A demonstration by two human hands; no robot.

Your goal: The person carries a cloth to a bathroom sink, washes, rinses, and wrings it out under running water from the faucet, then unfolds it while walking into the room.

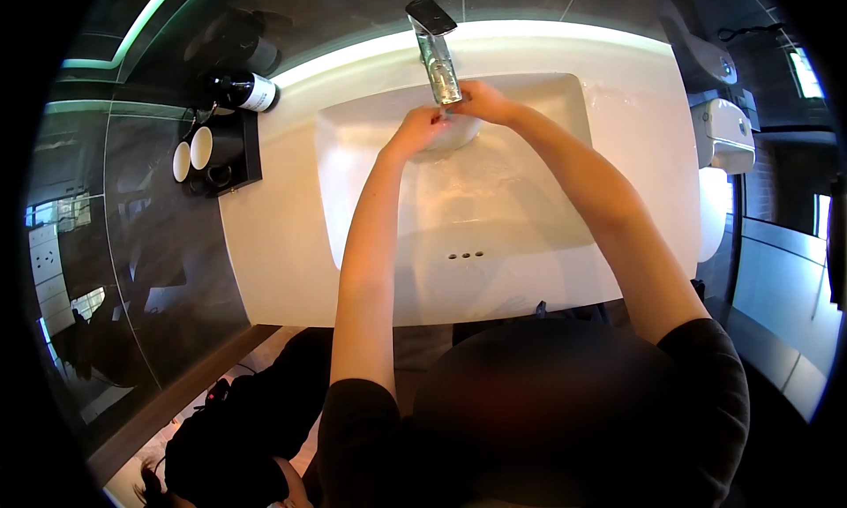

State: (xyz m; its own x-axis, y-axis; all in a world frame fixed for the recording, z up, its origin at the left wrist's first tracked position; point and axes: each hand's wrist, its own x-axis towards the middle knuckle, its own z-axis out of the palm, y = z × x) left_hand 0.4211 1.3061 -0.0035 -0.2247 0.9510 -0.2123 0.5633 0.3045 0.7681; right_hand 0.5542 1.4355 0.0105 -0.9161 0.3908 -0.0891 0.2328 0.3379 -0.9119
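A white sink basin with a chrome faucet lies in front of me. My left hand is just below the spout on its left side, its fingers curled and closed. Opposite it, my right hand has its fingers bent in against the spout's end. The fingertips of both hands almost meet under the spout. Between and below them shows a pale, rounded, bowl-like thing, whose kind I cannot make out. Fingers and spout partly hide it. Whether water runs is unclear.
At left on the white counter stand a dark bottle with a white label and a black tray. Two white-rimmed cups are beside it. A white dispenser hangs at right. Another person in black is at lower left.
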